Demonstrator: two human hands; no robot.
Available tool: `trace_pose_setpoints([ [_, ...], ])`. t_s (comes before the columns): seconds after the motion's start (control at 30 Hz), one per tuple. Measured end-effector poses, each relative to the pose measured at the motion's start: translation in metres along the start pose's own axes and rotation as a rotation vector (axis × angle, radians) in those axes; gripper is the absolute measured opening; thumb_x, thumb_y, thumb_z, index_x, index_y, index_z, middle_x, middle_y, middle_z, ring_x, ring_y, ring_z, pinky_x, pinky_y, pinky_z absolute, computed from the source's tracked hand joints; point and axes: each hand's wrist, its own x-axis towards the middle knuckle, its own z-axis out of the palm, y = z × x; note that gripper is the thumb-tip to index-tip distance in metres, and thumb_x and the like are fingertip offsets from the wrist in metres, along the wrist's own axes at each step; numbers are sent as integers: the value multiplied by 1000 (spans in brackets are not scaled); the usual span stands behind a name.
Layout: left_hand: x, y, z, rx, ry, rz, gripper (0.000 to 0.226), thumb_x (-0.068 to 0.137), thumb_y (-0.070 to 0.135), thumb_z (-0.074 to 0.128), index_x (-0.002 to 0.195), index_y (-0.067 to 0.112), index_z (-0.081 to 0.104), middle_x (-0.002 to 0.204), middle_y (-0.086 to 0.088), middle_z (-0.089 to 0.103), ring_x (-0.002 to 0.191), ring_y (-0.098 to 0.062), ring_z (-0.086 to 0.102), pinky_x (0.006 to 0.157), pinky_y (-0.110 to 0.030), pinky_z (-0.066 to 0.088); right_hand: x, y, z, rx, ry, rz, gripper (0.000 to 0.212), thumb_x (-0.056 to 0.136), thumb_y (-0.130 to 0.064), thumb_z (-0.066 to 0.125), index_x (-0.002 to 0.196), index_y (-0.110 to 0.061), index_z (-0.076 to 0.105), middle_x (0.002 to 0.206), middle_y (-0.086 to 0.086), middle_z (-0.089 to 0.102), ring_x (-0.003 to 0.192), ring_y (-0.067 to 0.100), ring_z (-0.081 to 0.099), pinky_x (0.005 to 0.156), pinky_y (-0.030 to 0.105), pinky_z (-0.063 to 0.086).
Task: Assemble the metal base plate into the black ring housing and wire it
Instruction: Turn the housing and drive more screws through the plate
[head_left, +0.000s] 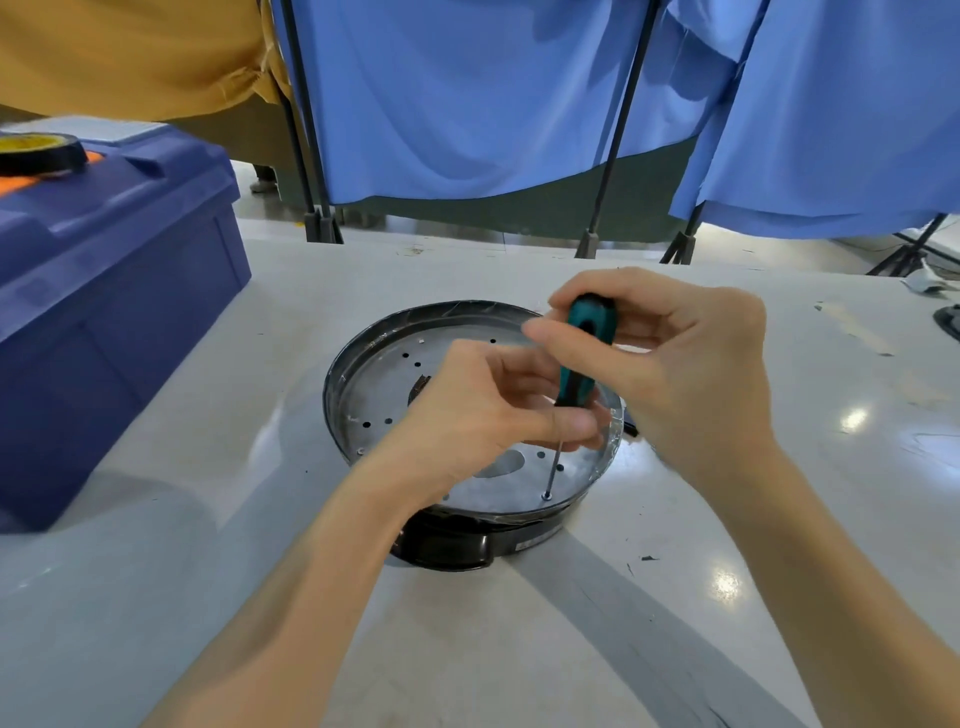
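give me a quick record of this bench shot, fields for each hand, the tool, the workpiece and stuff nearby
left hand: pinches the screwdriver where shaft meets handle
right hand: grips the handle's top
screwdriver: near upright, tip on a screw at the plate's near edge
metal base plate: sits inside the black ring housing
table: carries the housing
blue crate: left, tape roll on its lid
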Motion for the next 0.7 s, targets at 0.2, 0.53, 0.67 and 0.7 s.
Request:
trace_pose_setpoints([
  [0.2, -6, 4, -8, -13, -136, -40, 22, 89, -3, 62, 111, -4, 68, 105, -17, 73, 98, -33, 71, 90, -38, 56, 8, -5, -16, 260, -320, 36, 18, 96, -7, 60, 107, -4, 74, 101, 1, 77, 94, 15, 74, 78, 26, 59],
  [0.53, -4, 0, -1, -33, 19, -11, 19, 86, -7, 64, 98, 4, 75, 91, -11, 76, 85, -30, 74, 80, -36, 59, 4, -5, 0, 82, -103, 48, 23, 84, -31, 75, 90, -8, 74, 83, 4, 75, 74, 18, 72, 68, 37, 60],
  [0.67, -6, -1, -3, -82, -42, -10, 22, 91, -3, 59, 112, -3, 65, 103, -17, 74, 97, -35, 72, 87, -41, 58, 5, -1, -10, 258, -256, 60, 21, 91, -17, 65, 108, -8, 72, 104, -1, 76, 96, 15, 73, 80, 28, 60],
  [0.7, -5, -1, -3, -75, -35, -11, 27, 86, 2, 66, 113, -1, 66, 104, -17, 74, 99, -35, 71, 89, -43, 57, 4, 0, -7, 202, -189, 58, 18, 87, -21, 70, 100, -10, 75, 96, -2, 77, 90, 15, 74, 78, 29, 60],
])
